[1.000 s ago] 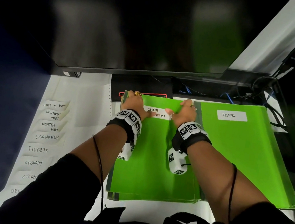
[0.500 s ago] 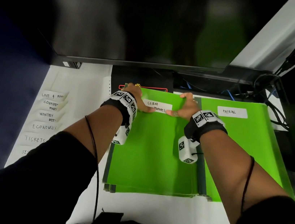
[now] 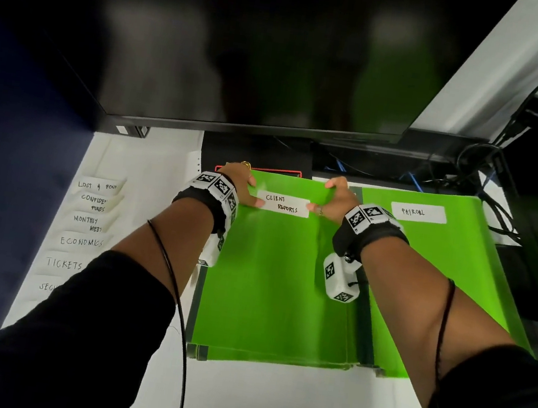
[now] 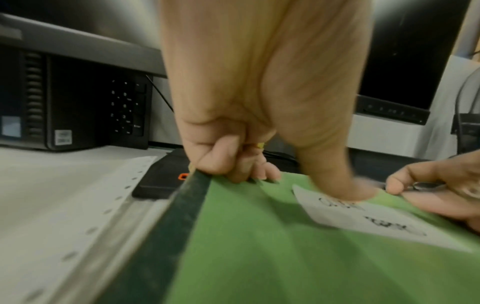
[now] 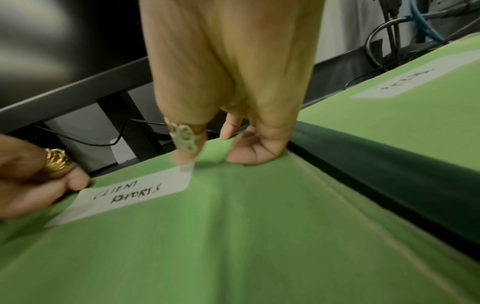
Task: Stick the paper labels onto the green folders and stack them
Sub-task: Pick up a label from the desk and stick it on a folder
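L hand [image 3: 236,183]: centre of head view, at far-left corner of the green folder [image 3: 278,274]; fingers curled over folder's far edge, thumb [image 4: 335,179] straight, pressing L end of the label [image 3: 283,203].
R hand [image 3: 337,199]: just right of the label, fingers bent down on folder's far edge by its right side; thumb tip on label's R end, ring on thumb.
Label: white strip, reads "CLIENT REPORTS", flat on upper part of the folder, between both thumbs.
Green folder: top of a pile, centre frame, on the white desk [image 3: 268,397]; dark spine along its left side.
2nd folder [image 3: 451,274]: right of frame, touching/partly under the first, label "PAYROLL" [image 3: 418,212] stuck near its top.
Spare labels [image 3: 84,229]: column at left of frame on the desk — LOST & FOUND, ECONOMICS, TICKETS etc., some cut off by the sleeve.
Monitor [image 3: 248,45]: dark, fills upper frame.
Cables [image 3: 493,173]: upper right, behind the folders.
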A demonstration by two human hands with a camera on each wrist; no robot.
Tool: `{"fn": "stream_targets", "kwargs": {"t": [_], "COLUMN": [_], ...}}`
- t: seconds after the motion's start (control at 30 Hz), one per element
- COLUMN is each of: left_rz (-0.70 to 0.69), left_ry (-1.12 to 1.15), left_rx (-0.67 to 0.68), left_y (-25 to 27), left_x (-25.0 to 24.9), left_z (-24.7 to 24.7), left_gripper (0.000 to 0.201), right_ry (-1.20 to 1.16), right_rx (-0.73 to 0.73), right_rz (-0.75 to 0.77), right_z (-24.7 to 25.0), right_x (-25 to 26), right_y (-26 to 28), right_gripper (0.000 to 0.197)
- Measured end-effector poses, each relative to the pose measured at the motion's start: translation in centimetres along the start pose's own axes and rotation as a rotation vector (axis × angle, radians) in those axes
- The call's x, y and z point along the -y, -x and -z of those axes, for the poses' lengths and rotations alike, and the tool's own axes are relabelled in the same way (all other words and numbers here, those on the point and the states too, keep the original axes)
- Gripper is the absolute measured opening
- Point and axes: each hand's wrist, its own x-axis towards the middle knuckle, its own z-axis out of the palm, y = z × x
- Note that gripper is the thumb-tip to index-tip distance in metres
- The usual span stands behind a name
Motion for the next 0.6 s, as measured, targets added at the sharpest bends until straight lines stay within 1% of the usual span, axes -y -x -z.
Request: {"fn": "stream_targets", "kwargs": {"t": [0.03, 0.1, 0.13, 0.17, 0.23, 0.33, 0.47, 0.53, 0.6], "left_rz": [0.017, 0.089, 0.116, 0.137, 0.151, 0.140, 0.096, 0.063, 0.037], "left_ry": [-0.002, -0.043, -0.073, -0.091, -0.074, 0.010, 0.098, 0.136, 0.169], "left_rx": [-0.010, -0.071, -0.127, -0.168, -0.213, -0.188, -0.173, -0.175, -0.172], "left_y": [0.0, 0.1, 0.3, 0.4, 0.3, 0.0, 0.2, 0.2, 0.1], "left_x": [-0.3, -1.2, -1.7, -2.0, -2.2, -1.6, -0.9, -0.4, 0.1], "left_z": [-0.1, -0.8, -1.1, -1.3, -1.7, -1.3, -0.7, -0.7, -0.8], "left_gripper": [0.073, 0.091, 0.093, 0.089, 0.081, 0.067, 0.046, 0.040, 0.039], "right_ry": [-0.035, -0.044, -0.017, 0.010, 0.039, 0.055, 0.029, 0.002, -0.014], "right_rx": [-0.020, -0.072, -0.096, -0.112, -0.112, -0.093, -0.120, -0.116, -0.123], "right_rz": [-0.017, -0.059, -0.075, -0.088, -0.112, -0.137, -0.123, -0.110, -0.100], "right_z": [-0.1, -0.5, -0.8, -1.0, -1.1, -1.1, -1.5, -1.5, -1.5], "right_x": [0.1, 0.4, 0.5, 0.7, 1.2, 1.8, 1.6, 1.4, 1.2], "right_y": [0.1, 0.1, -0.1, -0.3, -0.4, -0.2, -0.4, -0.6, -0.7], "right_gripper": [0.063, 0.068, 0.075, 0.080, 0.082, 0.077, 0.070, 0.064, 0.055]}}
